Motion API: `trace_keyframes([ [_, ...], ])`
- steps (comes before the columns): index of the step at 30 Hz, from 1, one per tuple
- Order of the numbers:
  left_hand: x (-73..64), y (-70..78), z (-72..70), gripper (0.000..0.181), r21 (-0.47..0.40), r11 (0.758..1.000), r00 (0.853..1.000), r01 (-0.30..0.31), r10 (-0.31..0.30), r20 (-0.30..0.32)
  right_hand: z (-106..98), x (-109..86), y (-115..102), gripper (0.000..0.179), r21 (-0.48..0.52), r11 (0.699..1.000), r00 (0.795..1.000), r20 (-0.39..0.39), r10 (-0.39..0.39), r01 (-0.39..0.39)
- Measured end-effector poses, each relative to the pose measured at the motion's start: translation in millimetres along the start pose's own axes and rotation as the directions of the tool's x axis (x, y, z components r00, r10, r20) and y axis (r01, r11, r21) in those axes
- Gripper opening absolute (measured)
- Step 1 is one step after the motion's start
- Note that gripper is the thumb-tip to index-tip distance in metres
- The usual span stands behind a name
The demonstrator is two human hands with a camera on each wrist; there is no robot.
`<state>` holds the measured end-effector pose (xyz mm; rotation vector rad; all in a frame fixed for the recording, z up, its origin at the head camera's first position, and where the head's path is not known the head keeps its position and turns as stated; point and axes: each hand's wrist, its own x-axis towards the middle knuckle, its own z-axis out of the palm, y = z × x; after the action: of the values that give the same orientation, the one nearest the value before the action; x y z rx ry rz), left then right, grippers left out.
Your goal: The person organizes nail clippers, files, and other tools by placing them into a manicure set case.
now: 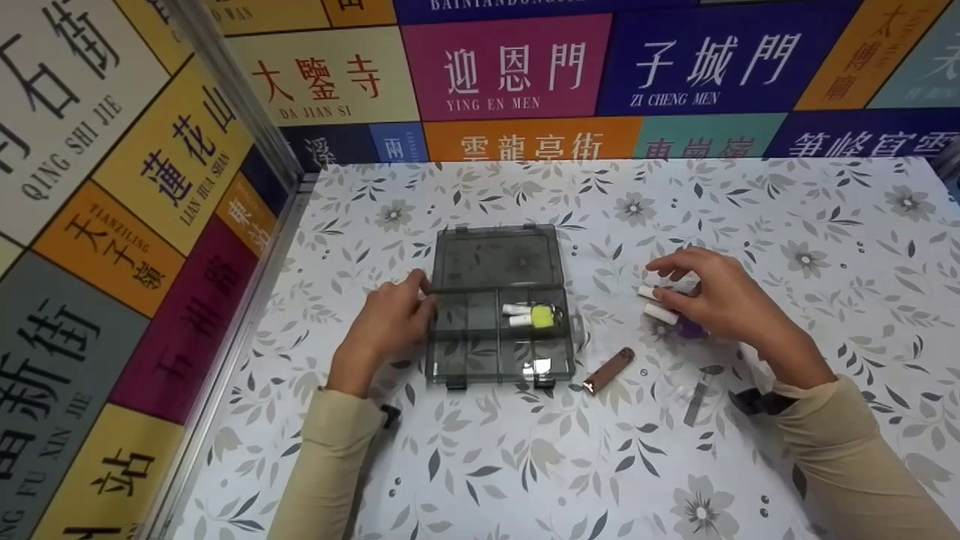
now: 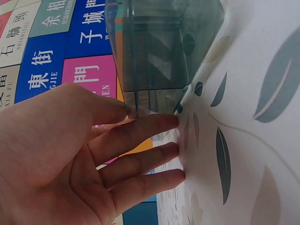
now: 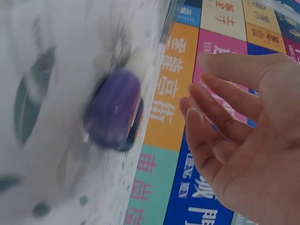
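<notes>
A smoky see-through divided box [image 1: 463, 356] lies with its lid [image 1: 499, 257] folded back. At its left side, my left hand [image 1: 394, 315] holds the edge, thumb and index finger at the box corner [image 2: 154, 89] in the left wrist view. Inside, a small yellow bottle [image 1: 541, 316] with a white cap lies beside a darker one. My right hand [image 1: 712, 289] hovers with loosely bent fingers over two white-capped bottles on the table. One is purple [image 3: 112, 110], blurred in the right wrist view; a gap separates it from the hand.
A brown nail clipper [image 1: 609, 370] lies right of the box. Farther right is a thin grey strip [image 1: 699, 397], beside a clear item too faint to identify. Printed panels [image 1: 510, 67] stand behind and at the left of the flower-patterned table [image 1: 525, 480].
</notes>
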<state>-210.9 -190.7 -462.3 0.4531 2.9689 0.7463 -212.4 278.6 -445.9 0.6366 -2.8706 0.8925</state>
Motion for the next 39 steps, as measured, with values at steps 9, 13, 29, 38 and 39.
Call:
trace_keyframes([
  [9,0.0,-1.5,0.2,0.022,-0.023,1.0,1.0,0.001,-0.001,-0.005,-7,-6.2,24,0.037,-0.036,0.996,0.994,0.072,0.082,-0.079],
  [13,-0.4,-1.2,0.5,0.021,-0.028,1.0,1.0,-0.001,0.001,0.007,-7,-6.8,29,0.039,-0.047,0.992,0.983,0.134,0.124,-0.119],
  [29,2.7,-1.6,0.3,0.019,-0.015,0.999,0.999,-0.036,0.036,0.004,-11,-5.0,34,0.04,-0.062,0.975,0.95,0.221,0.22,-0.211],
  [38,2.1,-2.2,0.0,0.019,-0.028,0.999,0.999,-0.042,0.042,0.003,-11,-5.1,32,0.038,-0.099,0.962,0.94,0.208,0.272,-0.256],
  [39,2.2,-2.1,-0.1,0.019,-0.029,0.999,0.999,-0.042,0.042,0.002,-10,-5.2,32,0.037,-0.101,0.96,0.939,0.206,0.275,-0.259],
])
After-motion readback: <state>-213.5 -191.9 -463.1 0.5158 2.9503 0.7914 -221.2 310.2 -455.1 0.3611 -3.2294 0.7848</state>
